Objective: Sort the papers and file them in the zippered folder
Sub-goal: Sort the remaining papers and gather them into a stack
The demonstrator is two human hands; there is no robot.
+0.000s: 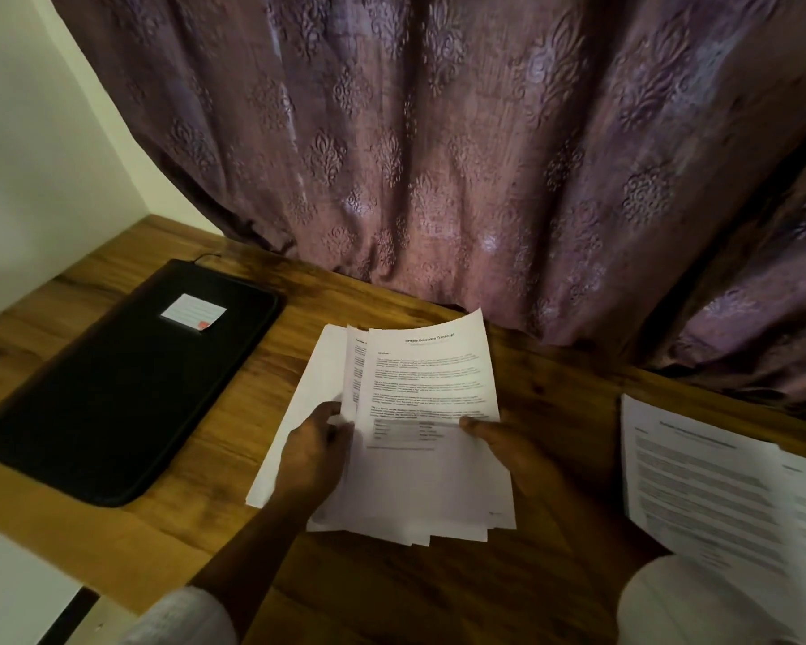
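Two-handed grip on papers (419,486), fanned out, held over desk (554,379). Left hand (317,453): curled round the stack's left edge, thumb on top, pinching the lower sheets. Right hand (503,444): thumb pressed on top sheet (431,379) beside its printed table, fingers underneath and hidden. Top sheet headed "Sample Education Transcript", splayed rightward off the sheets below, far edge beyond both thumbs. Folder (126,388) well left of the left hand, black, flat on desk, cover down; zip state not readable. White label (194,311) on its far end. Second pile (717,495) of printed pages well right of the right hand, text too blurred to read. Purple patterned curtain (438,155) beyond the grip, hanging down to the desk's back edge. White sleeves (182,616) on both arms, nearer than the grip.
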